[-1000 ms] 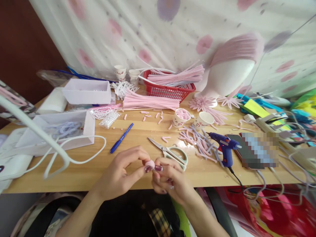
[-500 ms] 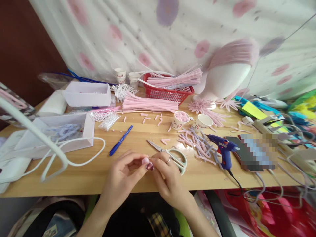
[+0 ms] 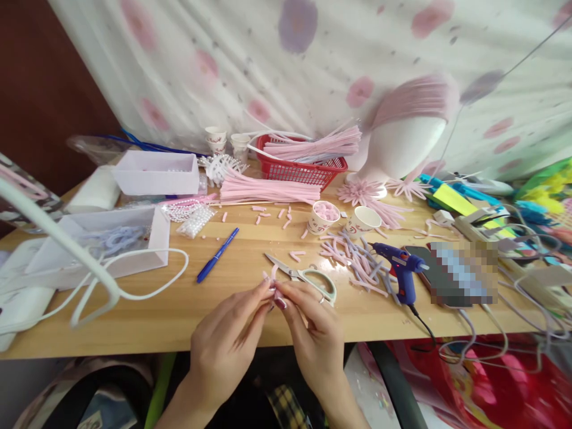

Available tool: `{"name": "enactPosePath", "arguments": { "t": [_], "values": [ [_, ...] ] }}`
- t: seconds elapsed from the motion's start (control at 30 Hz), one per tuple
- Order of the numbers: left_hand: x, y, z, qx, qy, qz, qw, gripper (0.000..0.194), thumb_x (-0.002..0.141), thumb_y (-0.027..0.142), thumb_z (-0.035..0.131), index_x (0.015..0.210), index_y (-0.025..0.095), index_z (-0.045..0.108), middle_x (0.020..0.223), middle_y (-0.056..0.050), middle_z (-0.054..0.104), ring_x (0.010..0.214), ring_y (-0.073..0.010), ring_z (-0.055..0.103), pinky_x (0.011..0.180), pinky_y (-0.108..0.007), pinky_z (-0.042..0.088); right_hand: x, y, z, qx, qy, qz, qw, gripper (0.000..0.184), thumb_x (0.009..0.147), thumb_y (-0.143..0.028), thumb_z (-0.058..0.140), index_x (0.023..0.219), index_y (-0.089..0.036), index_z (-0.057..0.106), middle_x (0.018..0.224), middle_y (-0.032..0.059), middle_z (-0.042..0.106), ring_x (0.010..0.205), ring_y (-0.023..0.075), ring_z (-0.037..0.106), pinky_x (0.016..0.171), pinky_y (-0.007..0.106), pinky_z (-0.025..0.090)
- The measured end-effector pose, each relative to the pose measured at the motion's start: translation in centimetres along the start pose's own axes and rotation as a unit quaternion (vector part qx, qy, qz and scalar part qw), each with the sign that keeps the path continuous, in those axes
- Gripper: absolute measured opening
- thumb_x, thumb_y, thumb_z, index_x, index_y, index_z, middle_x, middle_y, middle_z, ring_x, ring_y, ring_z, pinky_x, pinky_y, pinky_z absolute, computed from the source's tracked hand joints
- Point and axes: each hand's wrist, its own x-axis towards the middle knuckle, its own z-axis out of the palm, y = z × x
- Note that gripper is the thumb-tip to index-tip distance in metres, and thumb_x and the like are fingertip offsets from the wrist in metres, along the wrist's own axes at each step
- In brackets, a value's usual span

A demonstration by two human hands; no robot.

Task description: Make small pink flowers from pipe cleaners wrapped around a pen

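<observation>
Fingertips of the left hand (image 3: 226, 339) and the right hand (image 3: 315, 333) meet above the front of the pale wooden table (image 3: 134, 325), pinching a small, fuzzy, pale pink piece (image 3: 273, 273) between them. Both grips are closed on it; its upper end pokes out beyond the nails, and the rest is hidden, so its full shape cannot be told.

The likeliest trouble is a slip: the piece is tiny and mostly covered, so a loose or uneven pinch could let it spring out of shape or drop. Pulling the two hands apart too hard might bend it wrongly or strip some fuzz.

Just beyond the fingers lie metal scissors with pale green handles (image 3: 305, 275), blades parted. Fingers pushed forward carelessly could knock them or meet an edge. A dropped piece could also get lost among the loose pink and lilac fuzzy cuttings (image 3: 357, 265) to the right, being much the same colour as some.

Beside those cuttings is a blue glue gun (image 3: 403, 268), its nozzle near them and a small red light showing; if it is hot, a stray touch could burn skin or scorch fibres. The white printed paper cup (image 3: 317, 226) filled with pink bits looks light, and a sleeve or knuckle catching it could spill them.
</observation>
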Motion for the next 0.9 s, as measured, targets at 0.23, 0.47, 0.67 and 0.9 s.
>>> {"name": "enactPosePath", "arguments": {
  "t": [0.23,0.47,0.67,0.9],
  "values": [
    [0.2,0.2,-0.6,-0.036,-0.004,-0.040,0.999,0.050,0.082,0.003,0.064,0.123,0.031,0.060,0.107,0.001,0.075,0.088,-0.0175,0.073,0.081,-0.028,0.060,-0.2,-0.2,-0.5,0.047,-0.025,0.027,0.998,0.035,0.090,-0.009,0.056,0.116,-0.030,0.068,0.106,0.0064,0.069,0.099,0.0197,0.065,0.084,0.034,0.054],
    [-0.1,0.4,-0.3,-0.055,0.008,-0.094,0.994,0.042,0.083,0.006,0.063,0.119,0.029,0.062,0.106,0.002,0.076,0.084,-0.0160,0.075,0.083,-0.026,0.061,0.2,-0.1,-0.5,0.005,-0.010,0.000,1.000,0.035,0.088,-0.008,0.055,0.115,-0.027,0.070,0.103,0.0080,0.070,0.094,0.0197,0.066,0.079,0.034,0.056],
    [0.5,1.1,0.2,-0.175,0.043,-0.269,0.946,0.028,0.083,0.014,0.064,0.110,0.022,0.060,0.091,0.000,0.078,0.078,-0.0161,0.075,0.072,-0.023,0.063,0.4,-0.1,-0.3,0.007,0.002,0.001,1.000,0.030,0.088,-0.009,0.055,0.109,-0.024,0.070,0.098,0.0066,0.070,0.087,0.0184,0.066,0.076,0.032,0.056],
    [-0.2,0.6,0.3,-0.185,0.019,-0.211,0.960,0.025,0.081,0.010,0.065,0.103,0.023,0.062,0.098,-0.001,0.076,0.085,-0.0168,0.074,0.079,-0.026,0.062,0.7,-0.1,-0.6,0.001,-0.102,0.022,0.995,0.032,0.092,-0.011,0.049,0.119,-0.020,0.063,0.095,0.0065,0.064,0.086,0.0157,0.062,0.078,0.030,0.052]
  ]
}}
